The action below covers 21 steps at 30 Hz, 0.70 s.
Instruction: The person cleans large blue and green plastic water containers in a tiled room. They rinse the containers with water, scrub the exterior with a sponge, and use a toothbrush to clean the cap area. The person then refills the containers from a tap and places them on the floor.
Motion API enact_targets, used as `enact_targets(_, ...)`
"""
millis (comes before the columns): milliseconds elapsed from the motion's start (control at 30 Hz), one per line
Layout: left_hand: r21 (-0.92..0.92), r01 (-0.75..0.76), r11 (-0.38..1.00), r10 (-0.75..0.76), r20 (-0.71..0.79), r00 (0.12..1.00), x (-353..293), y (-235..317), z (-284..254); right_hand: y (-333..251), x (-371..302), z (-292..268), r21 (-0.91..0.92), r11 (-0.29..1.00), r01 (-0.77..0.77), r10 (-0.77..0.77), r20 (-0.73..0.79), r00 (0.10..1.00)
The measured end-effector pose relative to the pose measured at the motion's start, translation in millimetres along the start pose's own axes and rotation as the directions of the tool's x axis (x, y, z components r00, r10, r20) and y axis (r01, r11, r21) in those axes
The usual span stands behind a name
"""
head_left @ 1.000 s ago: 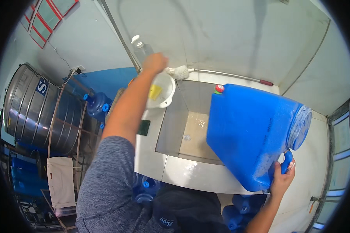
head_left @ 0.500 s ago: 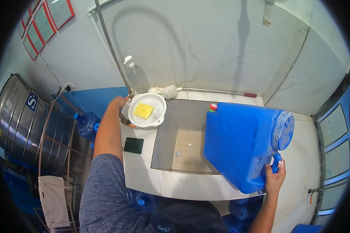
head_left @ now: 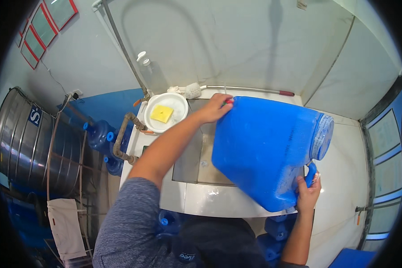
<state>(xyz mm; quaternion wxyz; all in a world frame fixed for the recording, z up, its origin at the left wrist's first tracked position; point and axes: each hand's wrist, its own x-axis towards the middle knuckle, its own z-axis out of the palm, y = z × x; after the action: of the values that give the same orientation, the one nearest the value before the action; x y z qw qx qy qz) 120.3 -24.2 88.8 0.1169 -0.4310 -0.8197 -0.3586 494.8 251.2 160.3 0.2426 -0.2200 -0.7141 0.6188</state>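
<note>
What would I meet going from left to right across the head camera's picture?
Ribbed steel tank → round blue bottles → white basin with a yellow sponge in it → left hand → large blue container → blue-framed panes.

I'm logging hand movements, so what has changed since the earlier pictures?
The left hand has moved right, from beside the white bowl to the red cap of the blue jug. The jug's capped end has shifted slightly left. The right hand still grips the handle; the yellow sponge stays in the bowl.
</note>
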Motion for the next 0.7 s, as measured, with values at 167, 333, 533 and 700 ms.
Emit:
enact_targets(167, 0.102, 0.526, 0.844, -0.535, 0.229, 0.813, 55, 14, 5, 3, -7, 7, -0.047, 0.999, -0.021, 0.022, 0.022, 1.0)
enact_targets(333, -0.588, 0.69, 0.423, -0.645, 0.34, 0.685, 74, -4, 2, 11, -10, -1, 0.009, 0.999, -0.044, 0.044, -0.015, 0.999)
enact_targets(533, 0.543, 0.433, 0.719, -0.659, 0.337, 0.672, 82, 8, 20, -3, -19, 21, -0.119, 0.992, 0.044, -0.046, -0.014, 0.999)
enact_targets(700, -0.66, 0.707, 0.255, -0.752, 0.324, 0.574, 64, 14, 5, 39, -32, 13, -0.078, 0.995, 0.055, -0.064, -0.116, 0.991)
